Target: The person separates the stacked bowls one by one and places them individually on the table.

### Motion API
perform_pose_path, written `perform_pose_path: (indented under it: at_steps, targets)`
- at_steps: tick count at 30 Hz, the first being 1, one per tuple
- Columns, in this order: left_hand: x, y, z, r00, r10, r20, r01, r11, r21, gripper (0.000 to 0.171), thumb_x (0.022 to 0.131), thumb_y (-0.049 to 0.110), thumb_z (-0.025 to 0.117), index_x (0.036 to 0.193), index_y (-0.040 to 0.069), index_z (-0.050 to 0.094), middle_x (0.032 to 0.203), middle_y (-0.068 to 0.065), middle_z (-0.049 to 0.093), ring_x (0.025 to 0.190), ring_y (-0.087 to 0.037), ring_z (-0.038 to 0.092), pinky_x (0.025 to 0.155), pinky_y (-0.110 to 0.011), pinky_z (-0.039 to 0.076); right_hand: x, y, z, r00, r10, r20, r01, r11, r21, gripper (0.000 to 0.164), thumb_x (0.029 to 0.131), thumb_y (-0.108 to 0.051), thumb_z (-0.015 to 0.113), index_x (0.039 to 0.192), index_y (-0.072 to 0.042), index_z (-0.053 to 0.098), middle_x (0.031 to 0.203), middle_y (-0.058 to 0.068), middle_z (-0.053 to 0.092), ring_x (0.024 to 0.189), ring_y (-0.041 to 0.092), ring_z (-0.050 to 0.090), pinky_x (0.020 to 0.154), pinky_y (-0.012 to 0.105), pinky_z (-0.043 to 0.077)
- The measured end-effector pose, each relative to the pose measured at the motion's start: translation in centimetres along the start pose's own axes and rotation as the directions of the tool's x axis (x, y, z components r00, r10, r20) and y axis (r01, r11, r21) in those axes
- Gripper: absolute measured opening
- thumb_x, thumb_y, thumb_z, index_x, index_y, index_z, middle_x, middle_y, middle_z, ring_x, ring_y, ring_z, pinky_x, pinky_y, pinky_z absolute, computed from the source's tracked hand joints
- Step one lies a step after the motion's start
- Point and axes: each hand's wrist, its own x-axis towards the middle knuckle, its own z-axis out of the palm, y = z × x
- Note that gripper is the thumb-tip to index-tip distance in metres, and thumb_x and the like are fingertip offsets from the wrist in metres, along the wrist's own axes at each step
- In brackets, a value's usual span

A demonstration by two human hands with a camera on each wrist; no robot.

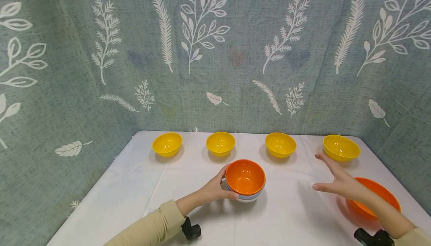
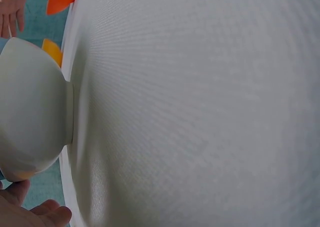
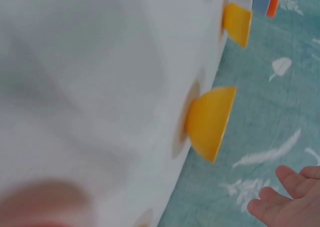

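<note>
In the middle of the table, an orange bowl (image 1: 245,176) sits nested on top of a light blue bowl (image 1: 250,196) and a white bowl (image 2: 32,107). My left hand (image 1: 212,190) grips this stack from its left side, thumb at the near side and fingers around the far left. My right hand (image 1: 347,184) hovers over the right part of the table with thumb and fingers spread, holding nothing. Below its wrist a wider orange bowl (image 1: 378,193) is partly hidden by the forearm. The nearest yellow bowl (image 1: 341,148) stands just beyond the right fingertips.
Along the back edge stand more yellow bowls, one at far left (image 1: 167,144), another left of centre (image 1: 220,143) and a third right of centre (image 1: 280,145). A white cloth (image 1: 134,193) covers the table. Grey-green leaf-patterned curtains (image 1: 215,51) enclose its back and sides.
</note>
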Motion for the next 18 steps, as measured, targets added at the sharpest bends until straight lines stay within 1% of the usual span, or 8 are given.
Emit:
perform_pose_path:
  at_steps: [3, 6, 12, 17, 18]
  targets:
    - [0.0, 0.0, 0.0, 1.000, 0.001, 0.000, -0.001, 1.000, 0.001, 0.099, 0.069, 0.045, 0.076, 0.146, 0.020, 0.018, 0.145, -0.001, 0.033, 0.131, -0.028, 0.032, 0.102, -0.054, 0.031, 0.6, -0.8, 0.5, 0.999, -0.036, -0.002, 0.036, 0.999, -0.015, 0.100, 0.073, -0.032, 0.075, 0.144, 0.000, 0.013, 0.143, 0.026, 0.023, 0.125, 0.048, 0.024, 0.089, 0.071, 0.026]
    - [0.0, 0.0, -0.1, 1.000, 0.008, -0.002, -0.008, 1.000, 0.006, 0.099, 0.069, 0.045, 0.076, 0.145, 0.020, 0.019, 0.145, -0.001, 0.034, 0.130, -0.028, 0.032, 0.102, -0.052, 0.032, 1.3, -1.5, 1.1, 0.997, -0.069, 0.017, 0.069, 0.998, -0.013, 0.099, 0.073, -0.034, 0.075, 0.143, 0.001, 0.014, 0.144, 0.026, 0.024, 0.126, 0.047, 0.024, 0.090, 0.070, 0.026]
    - [0.0, 0.2, 0.0, 1.000, 0.007, 0.000, -0.007, 1.000, -0.009, 0.099, 0.069, 0.044, 0.077, 0.145, 0.019, 0.019, 0.145, -0.002, 0.033, 0.131, -0.028, 0.031, 0.102, -0.054, 0.031, 2.5, -2.5, 2.7, 0.989, -0.131, 0.067, 0.128, 0.990, 0.059, 0.098, 0.074, -0.034, 0.075, 0.143, 0.001, 0.015, 0.145, 0.025, 0.020, 0.129, 0.047, 0.019, 0.095, 0.069, 0.023]
    - [-0.1, 0.2, 0.0, 1.000, 0.007, -0.002, -0.007, 1.000, -0.011, 0.099, 0.069, 0.043, 0.077, 0.145, 0.018, 0.020, 0.144, -0.002, 0.034, 0.131, -0.028, 0.031, 0.102, -0.053, 0.031, 3.4, -3.3, 4.1, 0.978, -0.193, 0.077, 0.185, 0.977, 0.105, 0.099, 0.073, -0.028, 0.076, 0.143, 0.005, 0.014, 0.144, 0.027, 0.020, 0.130, 0.048, 0.016, 0.096, 0.069, 0.021]
    - [-0.1, 0.2, 0.0, 1.000, 0.007, -0.001, -0.007, 1.000, -0.012, 0.099, 0.069, 0.044, 0.077, 0.145, 0.018, 0.020, 0.145, -0.002, 0.034, 0.131, -0.028, 0.031, 0.102, -0.053, 0.031, 3.5, -3.4, 4.4, 0.978, -0.196, 0.078, 0.186, 0.976, 0.113, 0.099, 0.073, -0.028, 0.076, 0.143, 0.005, 0.013, 0.145, 0.027, 0.020, 0.130, 0.048, 0.016, 0.096, 0.069, 0.021]
